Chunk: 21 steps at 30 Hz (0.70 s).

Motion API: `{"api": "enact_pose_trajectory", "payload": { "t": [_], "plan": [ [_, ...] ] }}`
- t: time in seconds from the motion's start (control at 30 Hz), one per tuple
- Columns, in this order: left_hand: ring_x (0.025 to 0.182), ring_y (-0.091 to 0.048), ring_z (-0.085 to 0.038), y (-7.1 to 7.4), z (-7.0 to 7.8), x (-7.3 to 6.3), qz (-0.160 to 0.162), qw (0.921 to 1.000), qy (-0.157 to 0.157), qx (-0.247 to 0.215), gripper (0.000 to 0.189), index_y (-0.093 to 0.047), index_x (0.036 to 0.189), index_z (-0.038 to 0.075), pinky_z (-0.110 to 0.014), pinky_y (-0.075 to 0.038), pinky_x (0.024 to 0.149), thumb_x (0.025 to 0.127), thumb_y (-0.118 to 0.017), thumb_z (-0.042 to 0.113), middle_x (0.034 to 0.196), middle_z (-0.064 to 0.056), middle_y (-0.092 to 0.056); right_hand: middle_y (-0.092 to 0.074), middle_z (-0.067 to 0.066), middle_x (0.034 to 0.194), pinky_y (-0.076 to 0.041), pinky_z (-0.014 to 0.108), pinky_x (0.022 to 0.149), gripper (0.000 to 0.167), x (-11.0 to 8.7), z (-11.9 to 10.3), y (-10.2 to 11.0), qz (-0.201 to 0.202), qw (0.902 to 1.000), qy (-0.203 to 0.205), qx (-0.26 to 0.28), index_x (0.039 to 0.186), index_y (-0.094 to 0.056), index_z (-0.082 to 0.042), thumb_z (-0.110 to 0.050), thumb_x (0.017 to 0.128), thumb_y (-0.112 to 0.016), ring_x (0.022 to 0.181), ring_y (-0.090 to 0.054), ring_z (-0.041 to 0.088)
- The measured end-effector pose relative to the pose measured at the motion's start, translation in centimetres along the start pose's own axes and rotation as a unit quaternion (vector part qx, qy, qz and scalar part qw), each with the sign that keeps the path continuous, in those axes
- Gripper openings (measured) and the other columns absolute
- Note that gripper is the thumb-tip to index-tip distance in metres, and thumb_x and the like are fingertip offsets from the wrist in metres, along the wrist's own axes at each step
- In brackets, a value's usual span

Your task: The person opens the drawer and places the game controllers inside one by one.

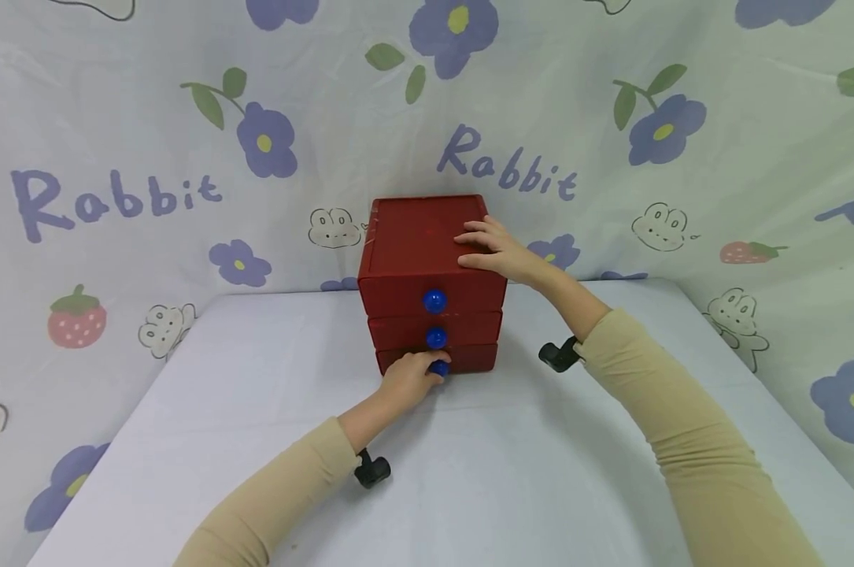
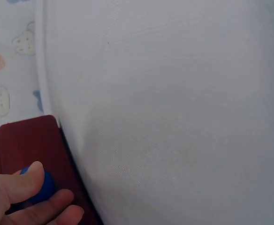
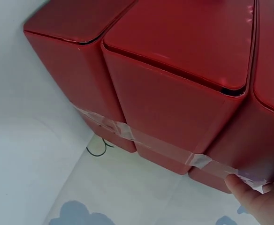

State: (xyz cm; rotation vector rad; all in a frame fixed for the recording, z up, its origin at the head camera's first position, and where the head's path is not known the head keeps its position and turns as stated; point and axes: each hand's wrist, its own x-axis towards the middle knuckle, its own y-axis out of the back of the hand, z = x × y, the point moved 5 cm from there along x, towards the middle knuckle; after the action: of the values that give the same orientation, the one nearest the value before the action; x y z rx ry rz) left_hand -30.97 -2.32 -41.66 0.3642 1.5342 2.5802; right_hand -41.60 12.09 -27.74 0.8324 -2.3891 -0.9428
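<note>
A red three-drawer cabinet (image 1: 427, 236) stands at the back of the white table, each drawer front bearing a round blue knob. My left hand (image 1: 408, 379) pinches the lowest knob (image 1: 439, 368) between thumb and fingers; the left wrist view shows the thumb over that blue knob (image 2: 46, 190). On the cabinet's top right edge rests my right hand (image 1: 499, 250), its fingers spread. The upper knob (image 1: 435, 301) and the middle knob (image 1: 437, 338) are untouched. All drawer fronts look flush in the head view. In the right wrist view, my right hand (image 3: 263, 201) touches the cabinet's side.
The white tabletop (image 1: 512, 472) spreads in front of the cabinet and to both sides. Behind it hangs a cloth (image 1: 327, 142) printed with flowers, rabbits and strawberries. Clear tape (image 3: 160, 146) runs across the cabinet's side. A black wrist camera (image 1: 560, 356) sits by the right sleeve.
</note>
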Motion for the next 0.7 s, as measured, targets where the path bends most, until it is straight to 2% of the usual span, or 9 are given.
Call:
{"api": "enact_pose_trajectory", "payload": {
  "t": [0.33,0.6,0.7],
  "plan": [
    [0.091,-0.064,-0.021,-0.16,-0.11,0.07,0.001,0.9991,-0.003,0.041,0.029,-0.064,0.113,0.016,-0.037,-0.052,0.075,0.083,-0.066,0.017,0.105,-0.006,-0.067,-0.018,0.011,0.151,0.0,0.056,0.109,0.052,-0.3,-0.23,0.04,-0.003,1.0,-0.006,-0.002,0.135,-0.044,-0.005,-0.026,0.089,-0.055,0.14,0.011,0.025],
    [0.089,-0.064,-0.02,-0.18,0.0,0.02,-0.003,0.9991,-0.004,0.043,0.03,-0.064,0.113,0.017,-0.037,-0.052,0.073,0.084,-0.066,0.017,0.104,-0.005,-0.067,-0.018,0.012,0.151,0.0,0.056,0.109,0.052,-0.27,-0.17,0.09,0.0,1.0,-0.003,-0.003,0.135,-0.044,-0.004,-0.025,0.089,-0.054,0.14,0.01,0.026],
    [0.085,-0.062,-0.019,-0.24,-0.15,-0.19,-0.016,0.9996,-0.005,0.024,0.03,-0.062,0.115,0.017,-0.036,-0.052,0.073,0.085,-0.064,0.016,0.103,-0.006,-0.067,-0.017,0.013,0.151,0.0,0.056,0.109,0.052,-0.37,-0.18,-0.04,-0.002,1.0,0.0,-0.001,0.135,-0.043,-0.004,-0.024,0.089,-0.054,0.14,0.01,0.027]
  ]
}}
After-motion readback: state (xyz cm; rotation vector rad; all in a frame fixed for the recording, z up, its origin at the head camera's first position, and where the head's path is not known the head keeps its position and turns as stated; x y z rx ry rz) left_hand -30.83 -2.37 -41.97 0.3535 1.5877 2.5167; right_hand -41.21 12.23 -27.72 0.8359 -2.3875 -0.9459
